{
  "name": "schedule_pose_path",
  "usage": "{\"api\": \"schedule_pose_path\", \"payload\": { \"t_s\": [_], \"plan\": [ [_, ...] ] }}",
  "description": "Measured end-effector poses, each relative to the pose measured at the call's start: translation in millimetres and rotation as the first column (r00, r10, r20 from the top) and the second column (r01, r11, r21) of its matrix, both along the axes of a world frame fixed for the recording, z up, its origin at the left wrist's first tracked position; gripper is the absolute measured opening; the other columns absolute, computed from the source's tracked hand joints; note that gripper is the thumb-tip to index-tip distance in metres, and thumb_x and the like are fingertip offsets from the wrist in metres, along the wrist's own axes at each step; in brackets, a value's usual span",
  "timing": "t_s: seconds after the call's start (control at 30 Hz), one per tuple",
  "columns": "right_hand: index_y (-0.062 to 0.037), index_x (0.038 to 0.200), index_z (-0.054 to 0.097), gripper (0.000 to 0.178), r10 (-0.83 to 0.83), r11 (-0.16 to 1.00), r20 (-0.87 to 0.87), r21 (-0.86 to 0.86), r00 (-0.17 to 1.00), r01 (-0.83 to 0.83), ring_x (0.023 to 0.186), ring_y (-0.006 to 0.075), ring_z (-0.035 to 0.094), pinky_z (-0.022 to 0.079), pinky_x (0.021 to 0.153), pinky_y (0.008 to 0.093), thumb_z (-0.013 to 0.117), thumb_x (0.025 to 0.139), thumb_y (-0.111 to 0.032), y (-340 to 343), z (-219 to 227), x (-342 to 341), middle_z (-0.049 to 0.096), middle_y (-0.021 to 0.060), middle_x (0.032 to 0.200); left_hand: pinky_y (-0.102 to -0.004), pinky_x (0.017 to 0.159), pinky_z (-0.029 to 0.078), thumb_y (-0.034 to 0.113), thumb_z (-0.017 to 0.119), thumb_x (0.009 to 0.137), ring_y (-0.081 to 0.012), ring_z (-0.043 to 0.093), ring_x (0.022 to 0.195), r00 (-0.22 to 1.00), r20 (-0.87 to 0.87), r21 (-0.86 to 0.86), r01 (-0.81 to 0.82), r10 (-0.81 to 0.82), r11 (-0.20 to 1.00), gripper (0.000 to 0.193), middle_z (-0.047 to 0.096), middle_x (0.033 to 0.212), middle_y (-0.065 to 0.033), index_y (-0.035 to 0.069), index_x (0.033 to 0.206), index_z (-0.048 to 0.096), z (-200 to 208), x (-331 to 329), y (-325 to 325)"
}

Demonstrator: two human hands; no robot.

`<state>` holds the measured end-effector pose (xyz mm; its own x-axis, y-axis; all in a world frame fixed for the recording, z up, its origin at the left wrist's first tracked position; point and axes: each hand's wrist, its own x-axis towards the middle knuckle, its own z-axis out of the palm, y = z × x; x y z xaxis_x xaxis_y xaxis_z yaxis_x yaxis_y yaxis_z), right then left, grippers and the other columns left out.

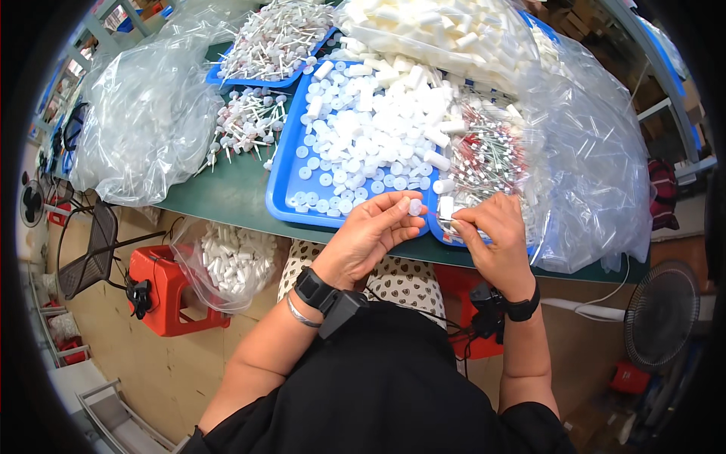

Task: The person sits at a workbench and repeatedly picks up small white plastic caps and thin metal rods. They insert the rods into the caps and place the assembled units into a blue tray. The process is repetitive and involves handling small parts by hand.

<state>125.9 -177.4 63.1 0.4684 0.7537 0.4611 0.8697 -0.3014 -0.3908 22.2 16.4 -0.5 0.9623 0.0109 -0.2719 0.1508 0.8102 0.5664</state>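
Note:
My left hand (370, 227) is closed, its thumb and forefinger pinching a small translucent white round cap (415, 206) over the front edge of the table. Just right of it, my right hand (495, 231) is closed in a pinch; what its fingertips hold is too small to make out. A thin reddish line shows between the two hands. Behind them, a blue tray (281, 198) holds many similar round caps (325, 179) and white cylinders (436, 160). Beyond my right hand lies a heap of thin-wired parts (491, 151) with red and whitish leads.
Another blue tray (214, 76) at the back left carries stemmed white pieces, with more piled (246, 125) on the green table (200, 198). Clear plastic bags (151, 129) flank both sides. A bag of white cylinders (238, 261) hangs by a red stool (155, 276). A fan (663, 314) stands right.

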Motion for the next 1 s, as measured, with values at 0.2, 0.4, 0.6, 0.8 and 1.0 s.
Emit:
{"api": "schedule_pose_path", "payload": {
  "t_s": [0.2, 0.4, 0.6, 0.8, 1.0],
  "plan": [
    [-0.0074, 0.083, 0.068, 0.007, 0.006, 1.000, -0.069, 0.022, 0.998, -0.004, 0.071, 0.0216, 0.050, 0.036, 0.073, 0.0355, 0.073, 0.084, -0.012, 1, 0, -4, 0.061, 0.0013, 0.073, -0.0251, 0.085, 0.055, 0.016, 0.058, 0.100, -0.0105, 0.066, 0.089, 0.999, -0.029, 0.063, -0.023, 0.025, 0.998, 0.034, 0.067, 0.101, -0.0054, -0.003, 0.129, 0.057, -4, 0, -4],
    [-0.0072, 0.081, 0.067, 0.008, -0.027, 1.000, -0.050, -0.016, 0.998, 0.026, 0.068, 0.0213, 0.050, 0.036, 0.071, 0.0356, 0.073, 0.084, -0.012, 0, -3, -3, 0.059, 0.0015, 0.070, -0.0255, 0.089, 0.055, 0.015, 0.059, 0.099, -0.0148, 0.067, 0.097, 0.995, -0.039, 0.120, -0.088, 0.093, 0.989, 0.036, 0.068, 0.111, -0.0104, -0.004, 0.130, 0.056, 8, -2, -9],
    [-0.0072, 0.081, 0.067, 0.007, -0.037, 0.998, -0.032, -0.042, 0.999, 0.036, 0.066, 0.0212, 0.050, 0.036, 0.071, 0.0362, 0.073, 0.083, -0.010, 0, 3, -6, 0.057, 0.0016, 0.068, -0.0253, 0.088, 0.055, 0.014, 0.063, 0.097, -0.0153, 0.067, 0.098, 0.995, -0.022, 0.313, -0.082, 0.094, 0.946, 0.035, 0.068, 0.112, -0.0106, -0.004, 0.127, 0.059, 10, -3, -10],
    [-0.0063, 0.082, 0.066, 0.009, -0.018, 0.999, -0.033, 0.041, 0.999, 0.019, 0.063, 0.0230, 0.051, 0.038, 0.067, 0.0367, 0.074, 0.081, -0.008, 7, -6, -14, 0.058, 0.0035, 0.069, -0.0245, 0.084, 0.055, 0.014, 0.064, 0.096, -0.0128, 0.065, 0.092, 0.998, -0.061, 0.039, 0.006, -0.003, 0.999, 0.032, 0.068, 0.104, -0.0063, -0.002, 0.124, 0.060, 7, -2, -17],
    [-0.0034, 0.089, 0.063, 0.014, -0.020, 0.999, 0.195, 0.042, 0.981, 0.012, 0.060, 0.0228, 0.049, 0.037, 0.063, 0.0359, 0.072, 0.079, -0.003, 11, -16, -24, 0.054, 0.0043, 0.066, -0.0243, 0.080, 0.056, 0.016, 0.064, 0.096, -0.0109, 0.065, 0.087, 0.997, -0.051, -0.218, 0.041, -0.053, 0.975, 0.027, 0.066, 0.096, -0.0027, 0.000, 0.118, 0.062, -9, 0, -25]
  ]
}}
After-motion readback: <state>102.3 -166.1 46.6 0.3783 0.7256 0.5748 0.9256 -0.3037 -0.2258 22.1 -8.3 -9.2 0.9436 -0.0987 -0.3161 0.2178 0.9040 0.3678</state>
